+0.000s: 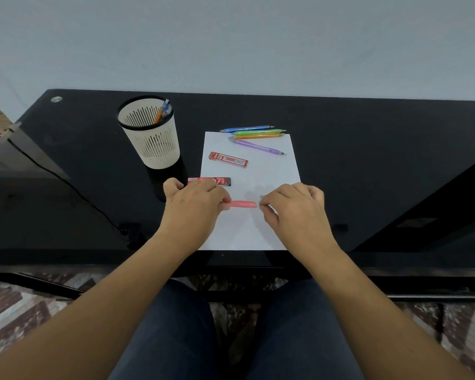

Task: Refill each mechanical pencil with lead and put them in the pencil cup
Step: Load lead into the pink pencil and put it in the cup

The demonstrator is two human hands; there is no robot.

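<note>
Pinching the pink pencil (243,204) at its left end, our left hand (192,207) is curled tight, knuckles up over the table (368,149). Our right hand (294,208) closes its fingertips on a small silvery piece just beside the pencil's right end. Both forearms reach forward above the white paper (247,231). Beyond the left hand stand the pencil cup (151,138) and a lead case (209,181); four pencils (254,134) lie farther ahead.
</note>
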